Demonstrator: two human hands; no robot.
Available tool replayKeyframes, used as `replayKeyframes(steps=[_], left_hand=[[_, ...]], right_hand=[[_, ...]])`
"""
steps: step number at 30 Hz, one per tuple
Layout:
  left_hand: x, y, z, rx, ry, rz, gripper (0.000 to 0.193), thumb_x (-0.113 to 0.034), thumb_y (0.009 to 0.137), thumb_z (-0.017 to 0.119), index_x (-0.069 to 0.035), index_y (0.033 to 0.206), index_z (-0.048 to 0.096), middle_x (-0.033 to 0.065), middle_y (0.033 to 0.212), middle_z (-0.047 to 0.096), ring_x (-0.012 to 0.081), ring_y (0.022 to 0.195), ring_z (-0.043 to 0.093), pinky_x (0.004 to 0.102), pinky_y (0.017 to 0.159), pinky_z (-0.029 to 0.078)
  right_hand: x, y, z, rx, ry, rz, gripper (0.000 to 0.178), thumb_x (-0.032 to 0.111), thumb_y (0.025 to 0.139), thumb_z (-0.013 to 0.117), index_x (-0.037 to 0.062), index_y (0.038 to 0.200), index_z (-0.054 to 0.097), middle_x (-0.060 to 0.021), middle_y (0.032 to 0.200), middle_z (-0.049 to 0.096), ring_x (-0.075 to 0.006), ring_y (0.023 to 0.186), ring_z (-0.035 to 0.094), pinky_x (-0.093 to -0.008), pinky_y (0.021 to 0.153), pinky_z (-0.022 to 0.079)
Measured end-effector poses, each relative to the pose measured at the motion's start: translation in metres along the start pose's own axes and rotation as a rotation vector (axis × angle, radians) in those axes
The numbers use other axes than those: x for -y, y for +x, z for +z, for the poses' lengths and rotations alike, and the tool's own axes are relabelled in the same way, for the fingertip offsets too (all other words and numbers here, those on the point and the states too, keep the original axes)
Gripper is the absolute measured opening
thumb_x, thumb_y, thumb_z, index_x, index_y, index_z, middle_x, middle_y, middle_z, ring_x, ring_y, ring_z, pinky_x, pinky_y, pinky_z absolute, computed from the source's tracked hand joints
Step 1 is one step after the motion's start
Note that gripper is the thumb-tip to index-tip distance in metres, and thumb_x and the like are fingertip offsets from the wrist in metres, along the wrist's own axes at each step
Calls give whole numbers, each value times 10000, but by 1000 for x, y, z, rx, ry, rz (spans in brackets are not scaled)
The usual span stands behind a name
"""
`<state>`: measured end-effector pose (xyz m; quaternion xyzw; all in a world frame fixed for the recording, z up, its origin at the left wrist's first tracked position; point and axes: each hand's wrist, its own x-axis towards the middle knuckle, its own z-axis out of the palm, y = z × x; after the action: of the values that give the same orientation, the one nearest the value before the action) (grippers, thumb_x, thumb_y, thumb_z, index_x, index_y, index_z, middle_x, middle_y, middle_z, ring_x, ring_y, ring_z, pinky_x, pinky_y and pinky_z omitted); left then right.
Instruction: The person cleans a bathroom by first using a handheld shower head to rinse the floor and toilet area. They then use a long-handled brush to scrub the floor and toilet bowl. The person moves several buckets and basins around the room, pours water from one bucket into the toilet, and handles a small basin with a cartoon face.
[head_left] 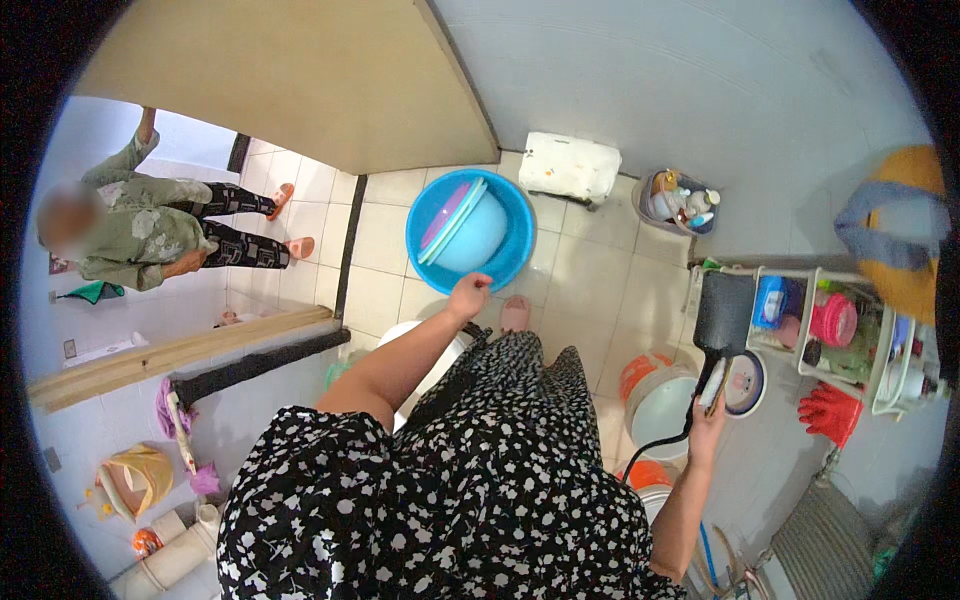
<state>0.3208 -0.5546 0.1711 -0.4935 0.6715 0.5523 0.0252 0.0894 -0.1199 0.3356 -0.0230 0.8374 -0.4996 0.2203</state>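
My right hand [708,428] is closed around the handle of a hand shower [724,312]. Its head is broad, black and nearly rectangular, and a black hose [655,444] curves down from it. Off to the left, my left hand [469,297] hovers by the near rim of a large blue basin [414,245]. Its fingers are curled in, and nothing shows in them. Inside the basin lie a light blue bowl [478,236] and some purple and pale green basins [452,218], tilted on edge.
Buckets [655,400] with orange parts stand below my right hand. A wall rack [762,350] holds bottles, with red gloves [830,414] hanging under it. A white box [570,168] and a bottle basket [646,212] line the far wall. Another person [150,240] stands at the left doorway.
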Motion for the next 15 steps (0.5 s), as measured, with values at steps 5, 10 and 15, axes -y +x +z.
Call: replayKeyframes(steps=[5, 10, 15], left_hand=[[3, 53, -56, -174, 407, -36, 346, -136, 753, 554, -41, 1085, 537, 187, 1097, 515, 320, 968, 540, 388, 839, 441], [27, 113, -81, -303, 605, -130, 518, -168, 733, 597, -42, 1207, 429, 218, 1150, 475, 355, 1056, 492, 403, 900, 415], [84, 181, -78, -321, 771, -336, 709, -260, 782, 575, -101, 1363, 201, 170, 1378, 264, 300, 1262, 289, 453, 1018, 270]], right_hand=[[15, 30, 28, 42, -4, -11, 510, -26, 819, 506, -9, 1301, 338, -79, 1206, 456, -156, 1066, 447, -263, 929, 326], [-13, 66, 34, 110, -23, 57, 563, -13, 802, 528, -8, 1318, 304, -114, 1276, 392, -198, 1156, 386, -297, 985, 273], [-66, 93, 28, 93, -114, 105, 515, -4, 803, 542, -5, 1281, 351, -91, 1115, 493, -180, 988, 493, -284, 872, 380]])
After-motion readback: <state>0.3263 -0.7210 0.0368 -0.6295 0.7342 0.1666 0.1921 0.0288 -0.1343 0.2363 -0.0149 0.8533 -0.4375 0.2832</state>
